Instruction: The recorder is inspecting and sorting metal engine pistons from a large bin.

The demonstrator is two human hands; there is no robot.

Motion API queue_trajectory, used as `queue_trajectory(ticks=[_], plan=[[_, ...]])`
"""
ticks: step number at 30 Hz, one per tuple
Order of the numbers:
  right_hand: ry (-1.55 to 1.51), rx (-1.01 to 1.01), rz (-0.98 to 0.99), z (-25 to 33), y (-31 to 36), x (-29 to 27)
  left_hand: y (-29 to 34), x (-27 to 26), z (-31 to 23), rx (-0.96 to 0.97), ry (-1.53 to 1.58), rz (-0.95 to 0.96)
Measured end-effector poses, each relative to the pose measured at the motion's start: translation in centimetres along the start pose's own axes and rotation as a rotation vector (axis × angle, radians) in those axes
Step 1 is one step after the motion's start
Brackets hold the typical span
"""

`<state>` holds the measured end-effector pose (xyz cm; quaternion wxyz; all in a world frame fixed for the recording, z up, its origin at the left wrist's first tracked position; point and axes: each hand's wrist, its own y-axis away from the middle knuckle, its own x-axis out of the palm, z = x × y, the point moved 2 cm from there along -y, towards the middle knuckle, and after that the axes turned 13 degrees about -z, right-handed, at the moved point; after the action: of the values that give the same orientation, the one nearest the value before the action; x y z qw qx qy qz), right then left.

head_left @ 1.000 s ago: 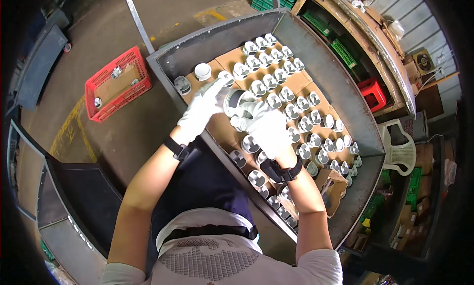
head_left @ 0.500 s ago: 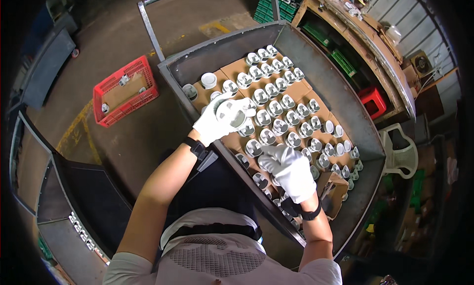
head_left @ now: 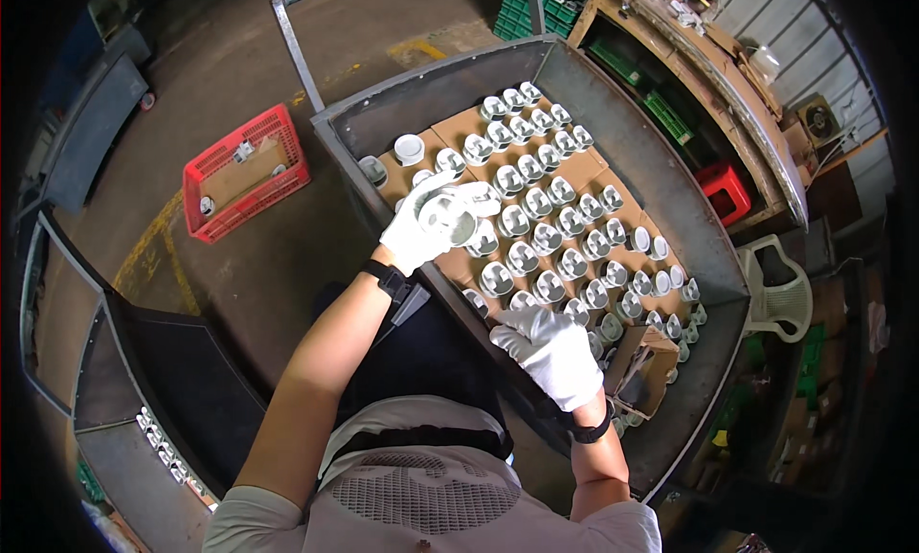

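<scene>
Head view: most of the space is taken up by a deep grey metal cart [head_left: 440,95], whose bottom is lined with brown cardboard sheets [head_left: 589,170]. Beyond its right corner a white plastic chair [head_left: 777,309] can be seen, and on the floor to its left a red plastic basket [head_left: 258,206] is placed. Inside the cart, toward the near right, a small open cardboard box [head_left: 654,381] is set. The right hand [head_left: 553,352], gloved in white, is held over the cart's near edge with its fingers partly bent; whether anything is gripped cannot be told. By the left hand [head_left: 414,232], likewise gloved, a round metal part [head_left: 450,220] is clasped between curved fingers and thumb, above the near left edge. Many similar parts [head_left: 548,239] are stood in rows on the cardboard.
</scene>
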<state>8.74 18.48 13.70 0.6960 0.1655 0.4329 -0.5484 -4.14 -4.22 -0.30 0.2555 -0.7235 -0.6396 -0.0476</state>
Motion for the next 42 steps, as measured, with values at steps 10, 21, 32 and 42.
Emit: queue_trajectory(ticks=[10, 21, 32, 42], plan=[[-0.007, 0.022, 0.040, 0.0, 0.2, 0.2, -0.1, 1.4, -2.6, 0.363, -0.885, -0.019], [-0.002, -0.004, 0.010, 0.0, 0.4, 0.3, -0.2, 2.2, -3.7, 0.517, -1.406, 0.053], [0.031, -0.031, 0.025, 0.0, 0.3, 0.3, -0.3, 2.2, -2.8, 0.719, -1.642, 0.177], [0.029, -0.039, 0.028, -0.2, 0.3, 0.4, -1.1, 1.6, -1.6, -0.140, -0.188, -0.186]])
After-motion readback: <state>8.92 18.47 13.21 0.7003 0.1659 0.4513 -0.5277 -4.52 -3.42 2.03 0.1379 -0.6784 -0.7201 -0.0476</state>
